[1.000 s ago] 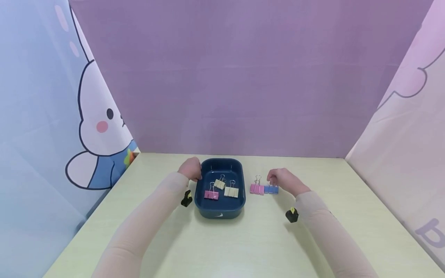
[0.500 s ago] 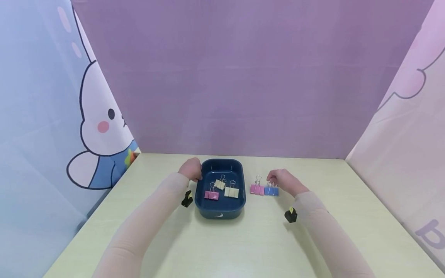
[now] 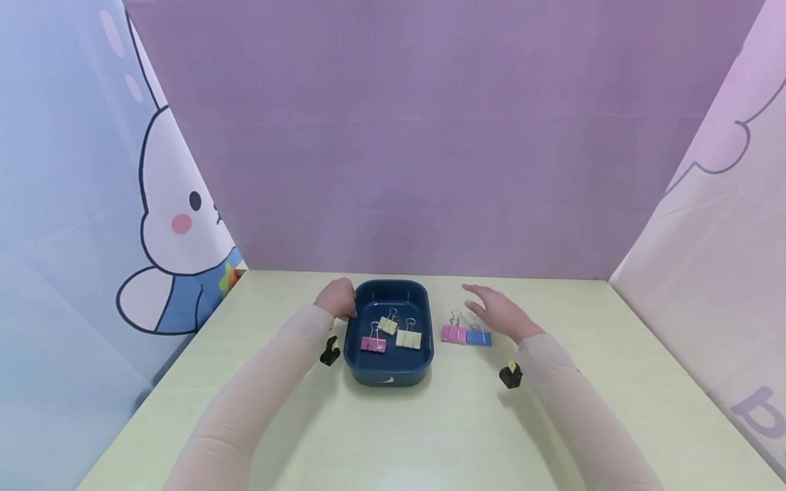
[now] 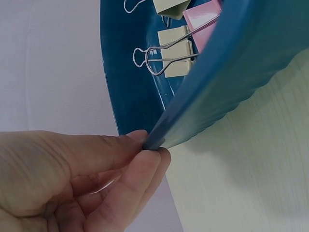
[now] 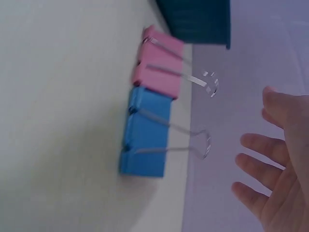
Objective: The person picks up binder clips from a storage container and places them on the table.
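Observation:
My left hand point(image 3: 336, 298) pinches the left rim of a dark blue tray point(image 4: 241, 63) between thumb and fingers. Inside the tray lie a magenta binder clip point(image 3: 373, 344) and two pale yellow binder clips point(image 3: 409, 339). To the right of the tray, a pink binder clip point(image 5: 158, 65) and a blue binder clip point(image 5: 147, 133) sit side by side on the table, wire handles up. Over the blue clip my right hand point(image 3: 499, 314) hovers with thumb and fingers spread and nothing in its grasp; the right wrist view shows a gap between its fingers and the handles.
A pale wood-grain table point(image 3: 393, 436) carries everything. Behind it rises a purple backdrop point(image 3: 399, 136); a rabbit-printed cloth point(image 3: 178, 204) hangs at the left and a pale printed cloth point(image 3: 724, 273) at the right. Small black wrist cameras point(image 3: 511, 374) stick out from both sleeves.
My right hand has let go of the blue binder clip's handle, spread its fingers and lifted slightly. The blue clip stays beside the pink one. My left hand keeps its place on the tray.

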`<state>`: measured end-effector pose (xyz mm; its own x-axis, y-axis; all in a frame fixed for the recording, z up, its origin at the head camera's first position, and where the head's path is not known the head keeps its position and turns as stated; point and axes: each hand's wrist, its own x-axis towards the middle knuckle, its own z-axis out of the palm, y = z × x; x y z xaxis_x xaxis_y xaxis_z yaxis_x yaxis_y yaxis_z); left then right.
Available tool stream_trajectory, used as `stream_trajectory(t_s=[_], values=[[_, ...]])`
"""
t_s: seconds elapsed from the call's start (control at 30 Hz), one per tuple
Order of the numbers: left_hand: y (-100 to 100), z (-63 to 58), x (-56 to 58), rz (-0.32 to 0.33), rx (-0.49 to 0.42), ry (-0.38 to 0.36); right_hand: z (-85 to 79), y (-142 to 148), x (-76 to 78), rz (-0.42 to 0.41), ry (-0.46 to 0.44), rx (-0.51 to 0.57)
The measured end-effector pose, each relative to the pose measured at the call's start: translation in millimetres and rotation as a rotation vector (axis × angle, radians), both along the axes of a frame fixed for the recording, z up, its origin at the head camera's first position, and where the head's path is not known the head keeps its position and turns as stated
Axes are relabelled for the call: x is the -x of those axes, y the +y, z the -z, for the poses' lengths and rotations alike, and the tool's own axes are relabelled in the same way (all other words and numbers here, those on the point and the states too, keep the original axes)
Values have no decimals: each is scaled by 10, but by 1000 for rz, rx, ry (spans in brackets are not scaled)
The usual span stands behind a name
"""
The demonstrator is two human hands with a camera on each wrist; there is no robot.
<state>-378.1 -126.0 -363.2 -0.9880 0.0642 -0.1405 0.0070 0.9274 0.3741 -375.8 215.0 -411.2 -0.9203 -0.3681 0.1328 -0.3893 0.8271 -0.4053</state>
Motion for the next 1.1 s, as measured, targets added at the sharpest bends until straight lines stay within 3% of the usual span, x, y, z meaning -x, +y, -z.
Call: stream_trajectory(t_s=[0.23, 0.47, 0.57, 0.73, 0.9, 1.1], values=[[-20, 1, -4, -9, -1, 15, -293, -476, -26, -37, 24, 30], [-15, 11, 15, -15, -33, -8, -555, -1086, -89, -207, 81, -47], [-12, 12, 20, -24, -42, -15, -607, -1299, -94, -284, 62, -118], [-22, 17, 28, -21, -38, -10, -555, -1527, -67, -311, -68, -269], [-20, 11, 18, -14, -36, -5, -389, -1594, -65, -255, -212, -433], [-18, 0, 14, -15, -35, -13, -318, -1603, -81, -263, -259, -541]])
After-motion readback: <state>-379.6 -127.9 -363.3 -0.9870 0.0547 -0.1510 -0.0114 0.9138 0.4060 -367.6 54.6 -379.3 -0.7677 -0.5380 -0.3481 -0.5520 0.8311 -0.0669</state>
